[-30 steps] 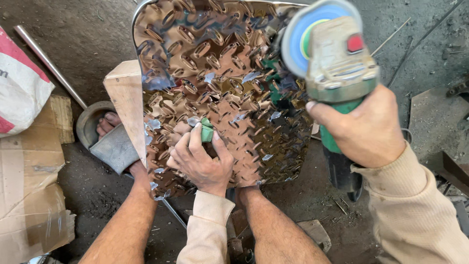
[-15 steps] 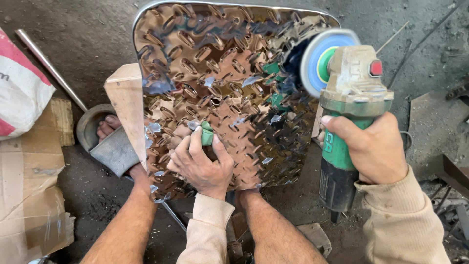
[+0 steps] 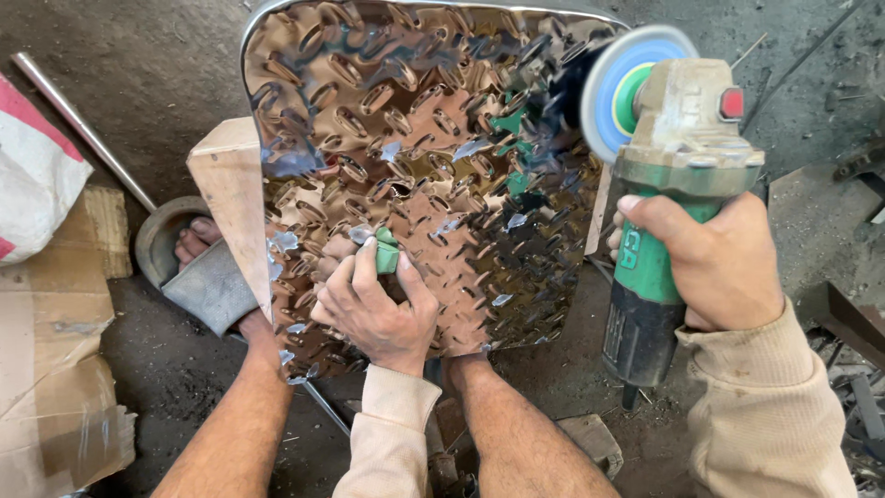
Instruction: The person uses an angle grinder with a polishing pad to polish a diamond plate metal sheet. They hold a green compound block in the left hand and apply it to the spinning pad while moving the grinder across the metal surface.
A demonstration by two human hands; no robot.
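Note:
A shiny metal plate (image 3: 415, 138) with a raised diamond tread pattern lies in front of me on a wooden block (image 3: 226, 198). My left hand (image 3: 373, 309) presses on the plate's near part and holds a small green lump (image 3: 385, 251) between fingers and thumb. My right hand (image 3: 710, 263) grips the green body of an angle grinder (image 3: 664, 194). Its blue and white disc (image 3: 622, 88) hovers at the plate's right edge near the top. My bare legs (image 3: 516, 433) extend under the plate.
A foot in a grey sandal (image 3: 198, 267) rests left of the block. Flattened cardboard (image 3: 51, 360) and a white and red sack (image 3: 32, 175) lie at the left, with a metal rod (image 3: 83, 129) on the dirt floor. Scrap metal (image 3: 857, 369) sits at the right.
The grinder in my right hand has moved slightly down and right, bringing its disc to the plate's right edge. My left hand stays in place on the plate.

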